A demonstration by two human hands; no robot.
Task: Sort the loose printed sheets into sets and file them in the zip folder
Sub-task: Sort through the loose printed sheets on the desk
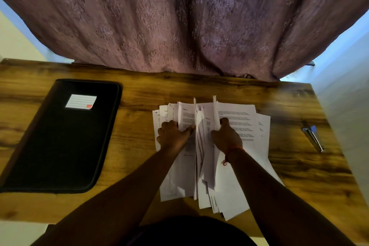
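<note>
A black folder lies flat and zipped at the left of the wooden desk, a white label on its cover, well apart from the sheets. Right of centre, a messy pile of printed sheets is fanned across the desk. The left hand rests on the pile's left part, fingers curled around a raised sheet's edge, thumb pressing its printed face. Several sheets stand on edge between the two hands. The right hand grips another lifted bunch, fingers curled round it; a red thread circles that wrist. Near the right edge lies a stapler. A purple curtain hangs behind.
</note>
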